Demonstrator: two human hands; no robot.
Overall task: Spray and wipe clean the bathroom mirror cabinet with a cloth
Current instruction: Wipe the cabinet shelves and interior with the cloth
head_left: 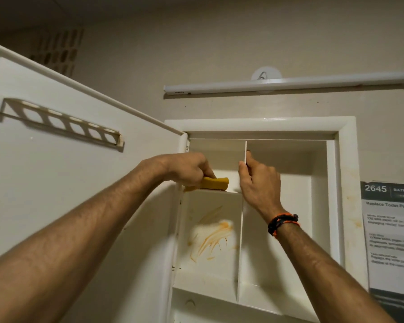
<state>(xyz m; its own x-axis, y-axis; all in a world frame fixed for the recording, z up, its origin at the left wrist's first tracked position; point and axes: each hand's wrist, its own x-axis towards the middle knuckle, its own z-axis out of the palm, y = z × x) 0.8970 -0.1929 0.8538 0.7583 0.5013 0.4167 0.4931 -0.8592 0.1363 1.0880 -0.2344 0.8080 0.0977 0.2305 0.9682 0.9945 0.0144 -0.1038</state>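
The white bathroom cabinet hangs on the wall with its door swung open to the left. My left hand grips a folded yellow cloth and holds it on the upper left shelf. My right hand pinches the thin vertical divider between thumb and fingers near its top. Orange-brown smears mark the back wall of the left compartment under the shelf. No spray bottle is in view.
A white tube light is mounted on the wall above the cabinet. A slotted holder sits on the inside of the door. A printed sheet is stuck to the wall at the right. My right wrist wears an orange and black band.
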